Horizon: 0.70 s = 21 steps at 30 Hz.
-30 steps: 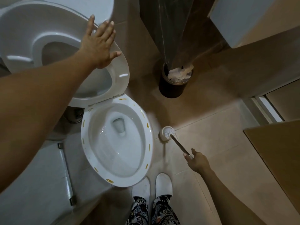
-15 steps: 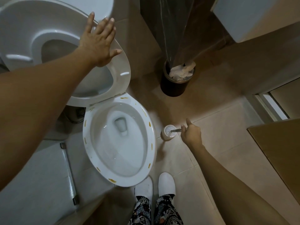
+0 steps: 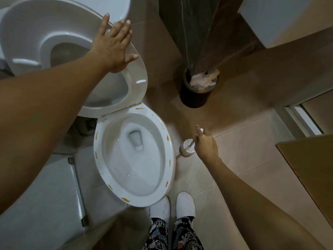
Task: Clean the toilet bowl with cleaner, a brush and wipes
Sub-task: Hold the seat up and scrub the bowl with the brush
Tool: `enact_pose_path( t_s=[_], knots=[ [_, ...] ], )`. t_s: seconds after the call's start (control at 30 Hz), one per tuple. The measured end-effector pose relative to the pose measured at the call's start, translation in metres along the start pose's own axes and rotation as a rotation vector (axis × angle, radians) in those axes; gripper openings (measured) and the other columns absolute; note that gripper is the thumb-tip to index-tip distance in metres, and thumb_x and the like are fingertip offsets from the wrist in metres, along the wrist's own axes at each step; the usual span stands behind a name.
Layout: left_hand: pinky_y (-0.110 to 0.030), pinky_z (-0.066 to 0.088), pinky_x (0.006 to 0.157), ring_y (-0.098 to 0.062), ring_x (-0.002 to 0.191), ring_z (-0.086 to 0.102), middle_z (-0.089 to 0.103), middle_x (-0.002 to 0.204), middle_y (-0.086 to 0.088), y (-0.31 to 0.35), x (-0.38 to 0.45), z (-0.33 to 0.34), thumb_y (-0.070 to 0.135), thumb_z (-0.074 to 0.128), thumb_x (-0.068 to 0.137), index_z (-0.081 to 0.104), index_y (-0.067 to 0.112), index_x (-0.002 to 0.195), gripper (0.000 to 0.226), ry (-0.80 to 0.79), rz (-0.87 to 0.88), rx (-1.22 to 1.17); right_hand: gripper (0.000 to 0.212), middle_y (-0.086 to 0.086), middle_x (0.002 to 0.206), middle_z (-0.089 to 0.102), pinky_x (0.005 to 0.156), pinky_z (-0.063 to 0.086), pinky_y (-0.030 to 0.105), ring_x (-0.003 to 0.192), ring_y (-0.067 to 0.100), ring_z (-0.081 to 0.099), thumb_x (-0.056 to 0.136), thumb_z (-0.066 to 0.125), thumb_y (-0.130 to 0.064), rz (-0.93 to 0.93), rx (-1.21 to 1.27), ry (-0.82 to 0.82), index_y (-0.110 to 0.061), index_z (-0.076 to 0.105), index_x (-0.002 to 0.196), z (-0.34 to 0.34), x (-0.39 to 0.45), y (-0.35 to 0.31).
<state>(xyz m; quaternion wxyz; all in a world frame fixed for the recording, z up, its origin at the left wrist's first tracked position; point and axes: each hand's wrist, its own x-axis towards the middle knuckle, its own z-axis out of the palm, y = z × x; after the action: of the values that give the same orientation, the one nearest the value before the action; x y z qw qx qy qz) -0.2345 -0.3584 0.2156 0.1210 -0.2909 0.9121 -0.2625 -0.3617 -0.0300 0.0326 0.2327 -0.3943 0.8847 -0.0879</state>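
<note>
Floor: beige tiles [image 3: 243, 159], dark round bin of white paper [image 3: 198, 94] by wall.
Right hand [image 3: 206, 144]: fingers curled round slim brush handle [image 3: 192, 143].
Brush: head down in white holder [image 3: 186, 149] beside white toilet bowl [image 3: 169, 159]; handle slanting up-right.
Left hand [image 3: 112, 49]: fingers spread flat on raised white seat [image 3: 138, 76].

The floor [image 3: 243, 159] is laid in pale beige tiles, seen beneath and around the right hand [image 3: 206, 146]. A dark waste bin [image 3: 196, 96] stuffed with white paper is set beyond that hand, against a dark marbled wall panel [image 3: 189, 33]. A floor drain [image 3: 90, 124] is seen below the left hand [image 3: 112, 46]. A brown board [image 3: 310, 168] is placed right of the right hand.
</note>
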Motion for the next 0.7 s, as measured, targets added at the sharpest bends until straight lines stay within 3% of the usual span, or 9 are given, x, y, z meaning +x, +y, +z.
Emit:
enact_pose_path(
  t_s=[0.07,0.13,0.23,0.7],
  knots=[
    [-0.047,-0.016,0.112,-0.020,0.146,-0.007,-0.004,0.159,-0.010,-0.001,0.000,-0.001,0.061,0.003,0.091,0.003,0.011,0.151,0.078,-0.006,0.003,0.005,0.059,0.020,0.150,0.027,0.092,0.049,0.041,0.125,0.036,0.045,0.096,0.052,-0.014,-0.002,-0.033,-0.002,-0.014,0.027,0.149,0.005,-0.007,0.001],
    [-0.047,-0.017,0.111,-0.020,0.146,-0.008,-0.004,0.159,-0.009,-0.001,0.000,-0.003,0.061,0.003,0.091,0.003,0.011,0.151,0.078,-0.017,0.005,0.009,0.063,0.016,0.159,0.008,0.107,0.037,0.037,0.143,0.032,0.023,0.098,0.047,-0.023,-0.023,-0.088,0.002,-0.013,0.017,0.153,0.009,-0.014,0.004],
    [-0.047,-0.017,0.112,-0.020,0.146,-0.008,-0.005,0.159,-0.009,-0.001,0.000,-0.005,0.061,0.005,0.091,0.003,0.011,0.151,0.078,-0.034,0.005,0.009,0.068,0.014,0.160,-0.002,0.115,0.022,0.038,0.148,0.028,0.005,0.099,0.042,-0.033,-0.058,-0.169,0.004,-0.013,0.007,0.154,0.011,-0.018,0.007],
    [-0.046,-0.015,0.113,-0.019,0.146,-0.010,-0.006,0.159,-0.010,0.000,0.001,-0.015,0.061,0.007,0.093,0.003,0.010,0.151,0.078,-0.122,-0.015,-0.066,0.069,0.012,0.161,-0.006,0.118,0.012,0.038,0.148,0.027,-0.003,0.100,0.036,-0.040,-0.026,-0.219,-0.090,-0.014,0.001,0.154,-0.004,-0.018,0.006]
  ],
)
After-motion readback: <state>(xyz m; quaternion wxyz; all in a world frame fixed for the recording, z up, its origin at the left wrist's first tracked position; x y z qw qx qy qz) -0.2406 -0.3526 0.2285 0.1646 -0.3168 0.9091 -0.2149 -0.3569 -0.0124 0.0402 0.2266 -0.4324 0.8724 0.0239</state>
